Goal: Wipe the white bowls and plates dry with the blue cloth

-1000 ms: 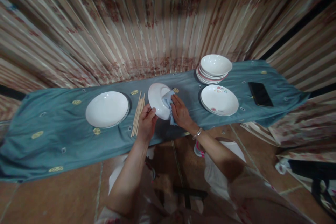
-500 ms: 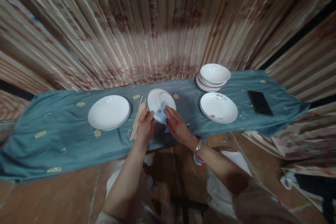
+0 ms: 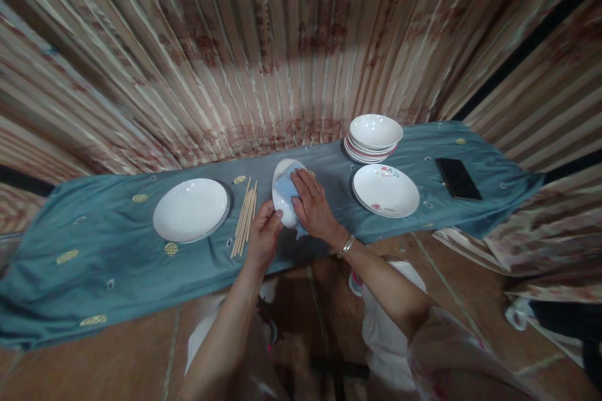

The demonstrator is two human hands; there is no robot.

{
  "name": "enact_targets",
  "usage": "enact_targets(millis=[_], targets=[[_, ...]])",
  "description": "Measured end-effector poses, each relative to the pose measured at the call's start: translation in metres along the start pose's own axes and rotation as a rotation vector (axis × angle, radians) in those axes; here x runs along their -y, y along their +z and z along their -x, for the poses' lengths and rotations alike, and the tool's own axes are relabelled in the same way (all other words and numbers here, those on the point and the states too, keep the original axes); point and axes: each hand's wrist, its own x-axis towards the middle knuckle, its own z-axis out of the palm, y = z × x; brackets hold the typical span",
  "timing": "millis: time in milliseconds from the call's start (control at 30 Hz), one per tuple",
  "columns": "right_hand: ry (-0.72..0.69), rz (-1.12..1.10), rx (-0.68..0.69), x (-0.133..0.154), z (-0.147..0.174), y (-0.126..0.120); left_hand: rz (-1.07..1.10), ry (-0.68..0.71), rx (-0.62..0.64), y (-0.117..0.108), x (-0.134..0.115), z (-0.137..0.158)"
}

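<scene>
A white bowl [image 3: 283,203] is held tilted above the middle of the cloth-covered table. My left hand [image 3: 264,232] grips its near left rim, thumb on the visible face. Across the bowl lies a light blue cloth [image 3: 285,187], which my right hand [image 3: 313,203] presses against it with extended fingers. The cloth's lower end hangs below that hand. Just left of the bowl, several wooden chopsticks [image 3: 244,219] lie in a loose bunch. The right hand covers the bowl's right side.
White plates [image 3: 190,210] are stacked on the left. At the right stand a stack of bowls [image 3: 376,131], flower-patterned plates [image 3: 386,191] and a black phone [image 3: 458,178]. A green patterned tablecloth [image 3: 122,250] covers the narrow table; a pleated curtain [image 3: 282,62] hangs behind.
The bowl has turned, so its ringed underside no longer faces me. The bunched cloth is now spread flatter over it, and my right hand has gone from pinching to pressing. The view shifted slightly.
</scene>
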Motion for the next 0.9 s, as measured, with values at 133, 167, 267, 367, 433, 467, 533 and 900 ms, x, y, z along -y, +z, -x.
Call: enact_targets(millis=[133,167,267,367,433,467,533,900], targets=[[0.05,-0.043,-0.004,-0.008,-0.005,0.003,0.031,-0.004,0.004,0.001,0.001,0.002],[0.065,-0.054,-0.004,-0.01,-0.005,0.005,0.037,-0.01,0.003,0.001,0.001,0.001],[0.125,-0.087,0.0,-0.016,-0.007,0.012,0.04,-0.02,-0.003,0.001,0.002,0.0],[0.22,-0.132,-0.017,-0.024,-0.007,0.022,0.04,0.005,-0.002,0.002,0.003,-0.001],[0.278,-0.174,-0.032,-0.03,-0.006,0.027,0.038,0.008,0.001,0.004,0.003,0.0],[0.303,-0.194,-0.039,-0.033,-0.005,0.03,0.037,0.003,0.001,0.005,0.003,0.0],[0.347,-0.22,-0.043,-0.037,-0.001,0.032,0.031,-0.006,-0.002,0.007,0.003,0.001],[0.361,-0.122,-0.007,-0.041,0.039,0.036,0.002,0.033,-0.083,0.016,0.004,-0.002]])
